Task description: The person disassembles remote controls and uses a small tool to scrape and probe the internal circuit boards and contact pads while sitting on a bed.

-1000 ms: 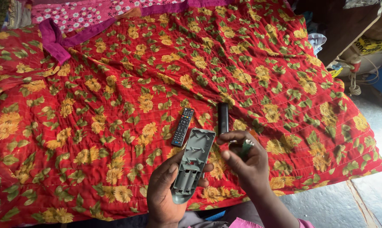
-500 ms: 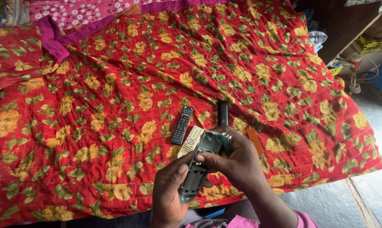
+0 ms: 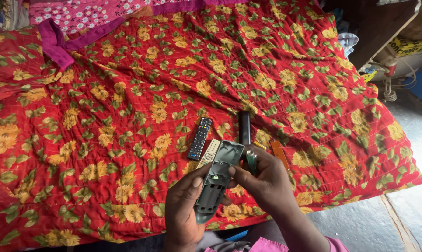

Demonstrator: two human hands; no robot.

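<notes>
Since half a sec ago: right hand (image 3: 262, 179) pulled off the top of the grey remote (image 3: 218, 179), now beside it; open battery bay showing again. Left hand (image 3: 185, 210) same spot.

Count: 2 hands, 3 remotes for sure — grey one held, back up, over bed edge; black remote w/ buttons (image 3: 199, 138) lying on red floral quilt (image 3: 127, 116); slim black remote (image 3: 244, 127) just right of it, upright in view. Plus 1 beige flat piece (image 3: 210, 152), partly hidden behind grey remote, kind unclear. 1 orange strip (image 3: 279, 154) at right, lower end behind right hand.

Left hand: wrapped round lower body of grey remote, thumb on its face. Right hand: fingertips at remote's edge, small greenish cylinders (image 3: 251, 160) pinched in fingers — 2 perhaps, count hard to tell, mostly covered.

Wrists cut off at bottom. Clutter top right too blurred to name.
</notes>
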